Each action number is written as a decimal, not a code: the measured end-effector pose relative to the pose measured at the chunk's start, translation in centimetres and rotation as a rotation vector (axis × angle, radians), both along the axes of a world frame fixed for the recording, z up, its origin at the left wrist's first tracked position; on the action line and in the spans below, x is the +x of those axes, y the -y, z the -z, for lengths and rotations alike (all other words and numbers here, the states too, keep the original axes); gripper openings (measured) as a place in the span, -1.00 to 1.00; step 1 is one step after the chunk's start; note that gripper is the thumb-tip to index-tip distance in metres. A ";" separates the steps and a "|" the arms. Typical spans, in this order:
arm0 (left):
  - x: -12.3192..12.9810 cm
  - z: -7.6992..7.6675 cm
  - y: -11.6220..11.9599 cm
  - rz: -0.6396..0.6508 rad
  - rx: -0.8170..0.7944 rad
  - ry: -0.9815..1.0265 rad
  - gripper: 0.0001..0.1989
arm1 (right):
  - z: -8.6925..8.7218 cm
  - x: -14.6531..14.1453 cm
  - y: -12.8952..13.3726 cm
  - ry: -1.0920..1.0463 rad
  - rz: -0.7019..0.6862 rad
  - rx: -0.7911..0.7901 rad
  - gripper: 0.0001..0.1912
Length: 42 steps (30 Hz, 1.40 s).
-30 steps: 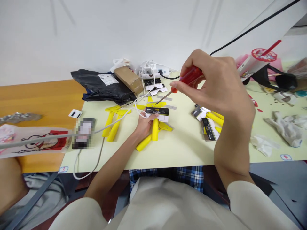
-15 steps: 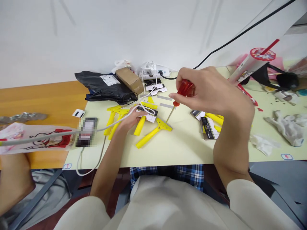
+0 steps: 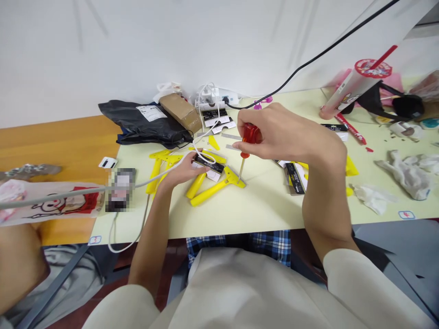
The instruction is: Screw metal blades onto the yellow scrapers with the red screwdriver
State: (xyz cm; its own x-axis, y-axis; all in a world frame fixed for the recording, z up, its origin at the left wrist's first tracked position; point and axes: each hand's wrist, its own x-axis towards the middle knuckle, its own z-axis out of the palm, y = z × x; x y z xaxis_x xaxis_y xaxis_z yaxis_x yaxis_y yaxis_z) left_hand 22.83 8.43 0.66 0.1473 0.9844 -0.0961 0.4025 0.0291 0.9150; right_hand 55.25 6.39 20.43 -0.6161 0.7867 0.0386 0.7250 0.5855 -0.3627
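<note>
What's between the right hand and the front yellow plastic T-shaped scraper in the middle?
The thin metal shaft of the red-handled screwdriver, running from the right hand to the wide end of the scraper, in the head view.

A black plastic bag [image 3: 146,128] is laid at the back of the pale surface [image 3: 267,212], with a brown box [image 3: 181,111] set against it. A power strip [image 3: 233,98] is placed by the wall, a black cord [image 3: 298,71] plugged in. At the right, a sealed cup [image 3: 358,89] is pierced by a red straw [image 3: 386,55]; nearer, crumpled tissue [image 3: 372,198] is left lying near the front edge.
</note>
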 end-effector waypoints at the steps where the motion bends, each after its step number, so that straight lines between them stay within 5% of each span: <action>1: 0.0 -0.1 0.3 0.040 0.047 -0.092 -0.23 | 0.2 -0.1 -0.1 0.000 0.002 -0.006 -0.76; 4: 0.6 -0.1 2.0 0.111 0.267 -0.336 -0.22 | 0.5 -0.5 -0.3 -0.009 0.015 -0.019 -0.78; 7: 2.2 0.1 4.8 0.178 0.439 -0.411 -0.41 | 0.5 -0.7 -0.3 -0.014 0.001 -0.028 -0.79; 10: 4.2 0.5 7.4 0.370 0.500 -0.420 -0.60 | 0.0 -0.7 0.2 -0.007 -0.011 -0.062 -0.81; 14: 6.1 1.7 9.1 0.427 0.510 -0.455 -0.66 | -0.6 -0.8 1.0 -0.034 0.003 -0.088 -0.82; 24: 6.5 3.2 9.2 0.349 0.441 -0.308 -0.62 | -0.9 0.3 1.9 -0.031 -0.239 -0.174 -0.88; 32: 6.8 3.2 9.8 0.402 0.601 -0.558 -0.55 | -0.7 -0.5 1.8 0.010 -0.110 -0.065 -0.95; 38: 7.0 1.4 10.7 0.387 0.604 -0.565 -0.66 | -0.7 -0.1 1.6 -0.017 -0.028 0.002 -0.85; 42: 4.9 0.3 8.0 0.200 0.631 -0.479 -0.80 | -0.6 -0.3 1.3 -0.125 0.044 0.102 -0.85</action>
State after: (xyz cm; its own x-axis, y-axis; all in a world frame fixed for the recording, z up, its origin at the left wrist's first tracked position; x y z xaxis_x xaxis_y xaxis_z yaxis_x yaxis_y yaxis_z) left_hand 27.69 0.42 0.34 0.4099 0.8334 0.3707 0.6969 -0.5483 0.4623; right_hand 54.91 5.07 21.02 -0.5667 0.8008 0.1940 0.7037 0.5928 -0.3917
